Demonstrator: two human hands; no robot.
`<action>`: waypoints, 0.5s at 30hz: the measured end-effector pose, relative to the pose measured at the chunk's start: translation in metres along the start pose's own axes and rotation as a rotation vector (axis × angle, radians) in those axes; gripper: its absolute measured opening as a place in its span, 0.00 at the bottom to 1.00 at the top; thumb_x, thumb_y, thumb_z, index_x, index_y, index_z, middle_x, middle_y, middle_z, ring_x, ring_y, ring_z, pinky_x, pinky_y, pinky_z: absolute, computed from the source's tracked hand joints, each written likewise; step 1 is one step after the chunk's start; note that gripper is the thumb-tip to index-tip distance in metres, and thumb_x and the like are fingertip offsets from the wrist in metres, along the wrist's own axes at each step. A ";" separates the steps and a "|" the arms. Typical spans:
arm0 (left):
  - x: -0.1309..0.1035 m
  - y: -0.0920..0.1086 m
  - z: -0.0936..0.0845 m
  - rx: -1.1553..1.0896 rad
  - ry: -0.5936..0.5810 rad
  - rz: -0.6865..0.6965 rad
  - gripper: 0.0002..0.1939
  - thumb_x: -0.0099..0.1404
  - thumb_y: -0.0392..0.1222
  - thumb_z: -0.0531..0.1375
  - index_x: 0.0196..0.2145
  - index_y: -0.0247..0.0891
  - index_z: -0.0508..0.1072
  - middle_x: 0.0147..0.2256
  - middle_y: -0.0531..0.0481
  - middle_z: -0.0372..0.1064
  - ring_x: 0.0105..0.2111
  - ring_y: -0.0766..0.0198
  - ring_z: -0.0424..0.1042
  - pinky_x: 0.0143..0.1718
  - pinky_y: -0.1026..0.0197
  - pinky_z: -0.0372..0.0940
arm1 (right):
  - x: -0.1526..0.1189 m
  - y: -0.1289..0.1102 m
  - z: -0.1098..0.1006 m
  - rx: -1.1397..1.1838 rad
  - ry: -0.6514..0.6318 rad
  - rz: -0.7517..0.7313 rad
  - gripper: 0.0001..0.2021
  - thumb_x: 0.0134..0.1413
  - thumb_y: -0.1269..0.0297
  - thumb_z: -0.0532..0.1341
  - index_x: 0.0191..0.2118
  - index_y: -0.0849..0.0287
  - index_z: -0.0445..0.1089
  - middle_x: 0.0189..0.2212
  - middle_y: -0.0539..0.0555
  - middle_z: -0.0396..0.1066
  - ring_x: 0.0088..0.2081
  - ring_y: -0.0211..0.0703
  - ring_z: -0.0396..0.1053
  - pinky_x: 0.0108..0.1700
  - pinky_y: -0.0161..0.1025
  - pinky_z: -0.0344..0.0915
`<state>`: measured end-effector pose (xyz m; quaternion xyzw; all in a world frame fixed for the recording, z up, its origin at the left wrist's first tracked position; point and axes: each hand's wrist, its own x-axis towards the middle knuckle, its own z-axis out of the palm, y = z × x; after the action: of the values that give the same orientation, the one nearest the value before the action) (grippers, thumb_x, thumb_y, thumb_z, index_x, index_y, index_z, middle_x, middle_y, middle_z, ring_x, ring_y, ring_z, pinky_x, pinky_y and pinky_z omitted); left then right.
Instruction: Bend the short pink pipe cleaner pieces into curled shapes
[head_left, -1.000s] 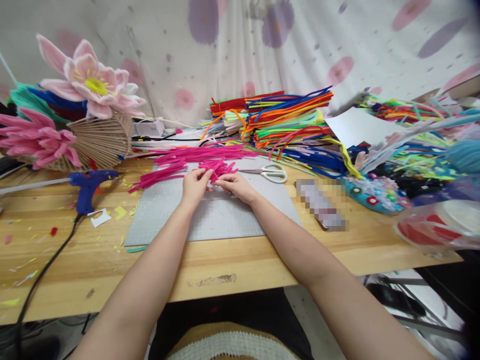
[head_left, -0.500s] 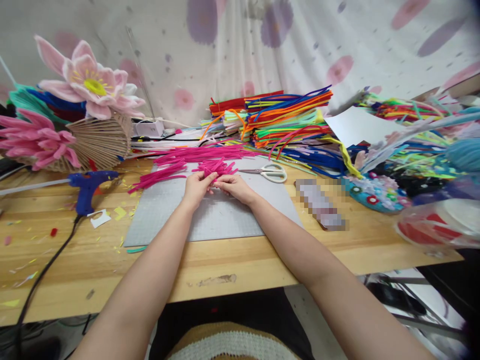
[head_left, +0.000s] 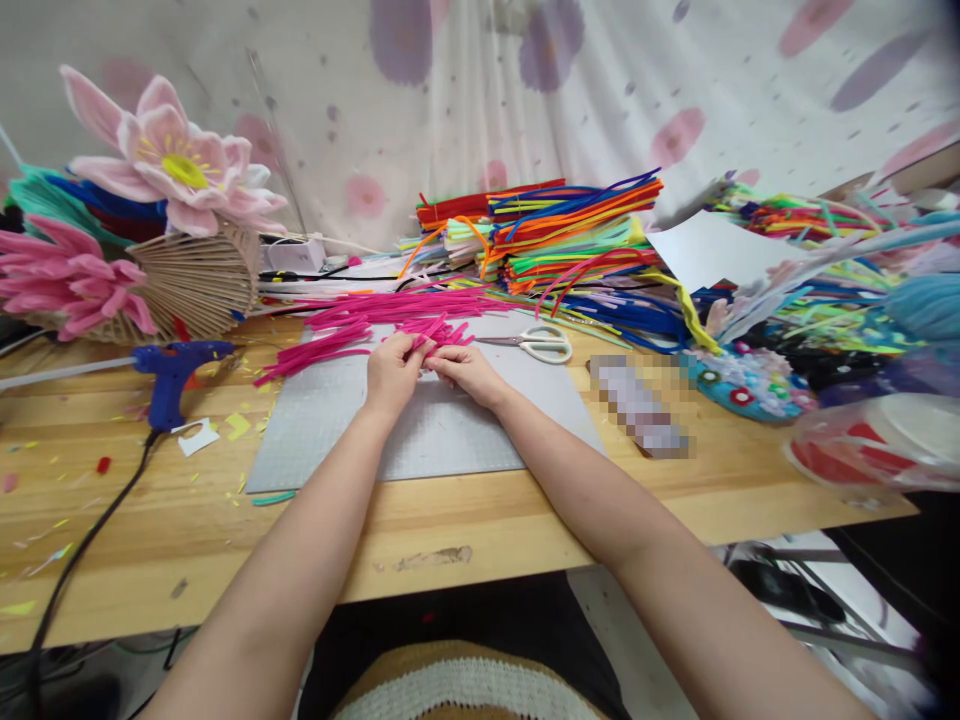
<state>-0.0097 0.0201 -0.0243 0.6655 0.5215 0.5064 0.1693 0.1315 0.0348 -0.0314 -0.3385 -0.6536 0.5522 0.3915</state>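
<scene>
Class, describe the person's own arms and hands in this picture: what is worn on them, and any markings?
Both forearms are bare, with no sleeves in view. The left hand and right hand wear no gloves; no rings, watch, bracelets or markings can be seen. A knitted garment with a pale band shows at the bottom edge.

Flowered curtain (head_left: 600, 90) behind wooden table (head_left: 187, 520).

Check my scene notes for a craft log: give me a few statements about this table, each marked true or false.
1. Both hands, left hand and right hand, meet at short pink pipe cleaners. True.
2. The scissors lie left of the hands. False: they lie to the right.
3. The blue glue gun rests on the wooden table. True.
4. The hands work over a green mat. False: the cutting mat is grey.
</scene>
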 end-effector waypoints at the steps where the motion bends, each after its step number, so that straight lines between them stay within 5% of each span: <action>1: 0.000 0.000 0.001 -0.014 0.004 -0.015 0.11 0.58 0.45 0.57 0.22 0.37 0.70 0.23 0.52 0.64 0.23 0.69 0.63 0.24 0.66 0.57 | 0.000 0.000 0.000 -0.001 0.000 0.001 0.15 0.44 0.53 0.59 0.22 0.61 0.63 0.16 0.44 0.54 0.20 0.29 0.50 0.23 0.32 0.47; 6: -0.001 -0.002 0.003 -0.160 0.009 -0.167 0.14 0.58 0.48 0.57 0.21 0.37 0.67 0.19 0.55 0.61 0.16 0.71 0.60 0.18 0.66 0.54 | 0.001 0.000 0.000 -0.050 -0.002 0.017 0.14 0.43 0.54 0.60 0.23 0.61 0.64 0.15 0.44 0.54 0.19 0.29 0.49 0.22 0.32 0.46; 15: -0.001 -0.001 0.000 -0.037 0.081 -0.027 0.15 0.60 0.45 0.56 0.18 0.38 0.66 0.20 0.52 0.63 0.22 0.68 0.63 0.23 0.65 0.56 | 0.003 0.002 0.000 -0.085 -0.004 -0.028 0.13 0.43 0.55 0.60 0.23 0.62 0.66 0.15 0.45 0.58 0.19 0.30 0.53 0.23 0.32 0.51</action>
<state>-0.0104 0.0197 -0.0259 0.6342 0.5275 0.5400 0.1673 0.1304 0.0379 -0.0331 -0.3446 -0.6818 0.5192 0.3832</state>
